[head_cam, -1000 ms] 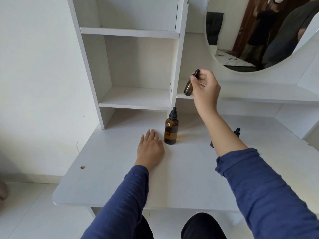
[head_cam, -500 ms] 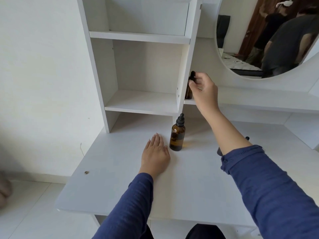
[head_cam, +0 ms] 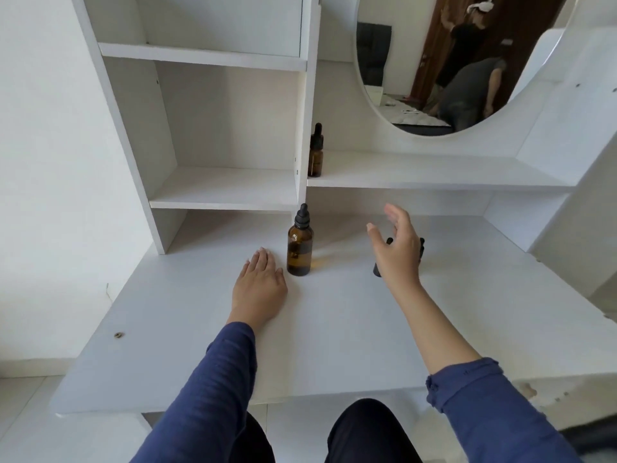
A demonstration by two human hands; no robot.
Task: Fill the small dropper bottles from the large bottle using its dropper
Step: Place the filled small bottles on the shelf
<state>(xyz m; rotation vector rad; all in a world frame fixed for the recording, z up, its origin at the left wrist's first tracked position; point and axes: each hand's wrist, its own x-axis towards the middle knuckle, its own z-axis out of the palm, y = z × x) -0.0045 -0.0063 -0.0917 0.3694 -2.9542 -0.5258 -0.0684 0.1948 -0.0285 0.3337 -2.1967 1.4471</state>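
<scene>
Your left hand (head_cam: 258,289) lies flat beside the large bottle (head_cam: 299,245); your right hand (head_cam: 397,252) hovers, fingers spread and empty, over two small bottles (head_cam: 378,270); a third bottle (head_cam: 315,152) stands on the far shelf (head_cam: 434,172)

The right hand (head_cam: 397,252), its fingers (head_cam: 395,215) blurred, covered most of the small dark dropper bottles (head_cam: 377,271) behind it on the white tabletop (head_cam: 334,329); only two black cap tips and one dark base showed, so their number and fill could not be told. The round wall mirror (head_cam: 434,78) and the white shelf unit (head_cam: 200,55) ran off the top edge. The left blue sleeve (head_cam: 213,389) and the right blue sleeve (head_cam: 484,406) were cut by the bottom edge. A dark blur (head_cam: 594,439) in the near right corner could not be identified.
</scene>
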